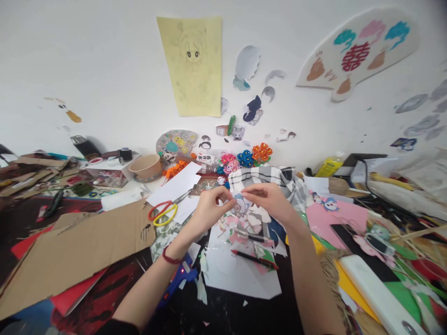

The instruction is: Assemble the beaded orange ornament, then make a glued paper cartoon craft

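Observation:
Between both hands is a small paper cutout figure (240, 206) in blue and grey, held up above the table. My left hand (217, 204) pinches its left edge between thumb and fingertips. At its upper right edge, my right hand (267, 197) closes thumb and forefinger on it. Below the hands, colourful paper scraps (228, 225) lie on a white sheet (230, 274). A dark pen with a red end (254, 259) rests across that sheet. Red-and-yellow-handled scissors (164, 214) lie to the left of my left hand.
A blue glue gun (179, 277) with a red light lies beneath my left forearm. Cardboard (87, 251) covers the left side. Pink paper (335, 223), a white power bank-like block (377, 293) and twine (330, 274) are at right. Pipe-cleaner flowers (245, 159) stand by the wall.

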Tool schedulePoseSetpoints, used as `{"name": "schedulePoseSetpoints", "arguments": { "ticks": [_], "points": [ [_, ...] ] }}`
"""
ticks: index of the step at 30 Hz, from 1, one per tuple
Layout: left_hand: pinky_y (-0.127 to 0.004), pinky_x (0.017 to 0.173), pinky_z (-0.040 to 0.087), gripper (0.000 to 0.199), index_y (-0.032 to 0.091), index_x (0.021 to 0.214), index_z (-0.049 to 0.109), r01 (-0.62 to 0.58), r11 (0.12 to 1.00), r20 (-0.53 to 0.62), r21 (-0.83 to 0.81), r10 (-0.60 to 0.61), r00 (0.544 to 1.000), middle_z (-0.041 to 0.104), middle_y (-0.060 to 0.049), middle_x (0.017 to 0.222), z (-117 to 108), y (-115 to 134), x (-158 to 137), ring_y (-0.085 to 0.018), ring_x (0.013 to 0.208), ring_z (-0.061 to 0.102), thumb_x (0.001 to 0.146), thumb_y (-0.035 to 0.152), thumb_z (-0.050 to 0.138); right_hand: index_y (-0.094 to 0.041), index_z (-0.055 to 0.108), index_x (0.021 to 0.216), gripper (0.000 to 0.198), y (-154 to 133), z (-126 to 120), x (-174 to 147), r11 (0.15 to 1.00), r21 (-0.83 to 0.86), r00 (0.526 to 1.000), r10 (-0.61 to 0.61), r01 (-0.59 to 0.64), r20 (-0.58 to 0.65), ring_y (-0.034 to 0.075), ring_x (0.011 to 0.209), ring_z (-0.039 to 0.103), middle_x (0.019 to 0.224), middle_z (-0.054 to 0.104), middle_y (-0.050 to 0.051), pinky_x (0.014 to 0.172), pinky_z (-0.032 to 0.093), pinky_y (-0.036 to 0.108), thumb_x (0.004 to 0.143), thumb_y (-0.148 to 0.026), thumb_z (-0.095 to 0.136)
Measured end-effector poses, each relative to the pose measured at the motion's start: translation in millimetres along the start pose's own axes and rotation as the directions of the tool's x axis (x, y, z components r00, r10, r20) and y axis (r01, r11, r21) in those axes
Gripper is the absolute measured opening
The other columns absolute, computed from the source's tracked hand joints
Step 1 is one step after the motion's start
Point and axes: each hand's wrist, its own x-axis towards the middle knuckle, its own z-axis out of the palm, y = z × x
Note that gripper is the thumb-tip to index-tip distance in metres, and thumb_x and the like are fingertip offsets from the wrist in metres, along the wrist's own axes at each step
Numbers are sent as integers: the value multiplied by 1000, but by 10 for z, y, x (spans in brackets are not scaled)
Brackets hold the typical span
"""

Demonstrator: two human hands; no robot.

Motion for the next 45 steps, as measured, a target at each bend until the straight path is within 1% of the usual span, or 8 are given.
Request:
{"name": "schedulePoseSetpoints", "arguments": {
  "ticks": [5,7,10,16,21,32,38,45],
  "points": [
    [-24,64,42,10,18,81,64,-35,999,-41,26,36,999,69,1,73,-54,30,20,-13,69,62,86,26,65,-18,78,93,32,57,-52,8,997,61,999,35,-36,15,16,67,63,85,75,6,61,51,27,80,-47,74],
    [-23,63,42,10,18,81,63,-33,999,-39,19,34,999,70,1,73,-65,58,37,-13,69,64,87,26,64,-18,78,95,34,70,-75,7,994,80,996,69,-73,50,18,70,65,84,75,6,63,53,29,77,-46,78],
    [-23,62,43,10,18,80,62,-33,999,-22,3,33,999,71,1,71,-63,77,70,-13,66,65,86,26,65,-18,78,93,33,80,-97,13,993,82,995,87,-91,51,19,71,66,80,74,6,63,55,31,75,-45,79],
    [-23,63,42,12,17,79,66,-18,1000,-16,-14,18,1000,70,1,69,-51,37,121,-11,62,61,83,28,70,-19,79,91,28,72,-123,20,994,75,996,79,-82,45,17,69,65,78,73,5,61,54,28,77,-42,78],
    [-23,60,39,14,17,76,70,-10,1000,22,24,9,1000,69,1,68,-97,61,143,-10,61,57,80,30,73,-19,79,91,28,59,-132,10,994,83,996,62,-67,58,18,71,67,79,74,5,62,54,29,76,-42,78],
    [-23,59,39,12,17,71,69,6,999,-20,35,-5,1000,67,1,66,-98,94,149,-11,62,56,77,26,74,-19,78,90,29,86,-117,35,995,90,998,33,-38,49,18,69,65,81,74,6,63,56,31,75,-44,79],
    [-24,60,41,13,17,73,68,13,999,-29,53,-12,1000,67,1,66,-75,63,165,-12,62,57,75,29,75,-19,79,89,29,52,-133,25,996,81,999,32,-35,40,18,67,65,80,74,5,63,56,32,75,-45,79],
    [-23,60,44,14,17,78,64,31,998,-15,-63,-32,999,66,1,65,-50,49,194,-11,60,59,74,24,75,-20,79,90,27,54,-166,33,997,78,999,11,-15,49,16,66,63,81,74,5,62,55,30,78,-44,76]
  ]
}}
